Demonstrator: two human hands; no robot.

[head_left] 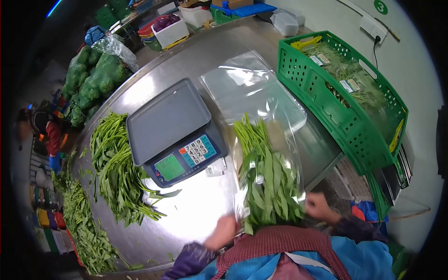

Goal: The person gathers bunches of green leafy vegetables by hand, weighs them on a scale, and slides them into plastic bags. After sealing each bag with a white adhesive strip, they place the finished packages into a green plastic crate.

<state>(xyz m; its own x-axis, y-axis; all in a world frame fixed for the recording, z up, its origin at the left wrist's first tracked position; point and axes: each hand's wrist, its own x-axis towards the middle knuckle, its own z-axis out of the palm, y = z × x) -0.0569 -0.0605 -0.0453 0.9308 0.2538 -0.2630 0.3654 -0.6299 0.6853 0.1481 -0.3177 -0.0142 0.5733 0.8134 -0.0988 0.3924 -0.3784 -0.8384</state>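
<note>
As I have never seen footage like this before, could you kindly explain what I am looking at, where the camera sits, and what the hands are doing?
There is no machine here: a person works with two bare hands, and the single picture comes from a camera worn on their head, looking forward and down. On the stainless steel table stands a weighing scale, with a green crate of bagged greens to the right. Loose leafy greens lie piled to the left. The left hand and right hand are at the near end of a clear plastic bag holding a bundle of leafy stalks. Both hands are blurred, so their exact grip cannot be told.
</note>
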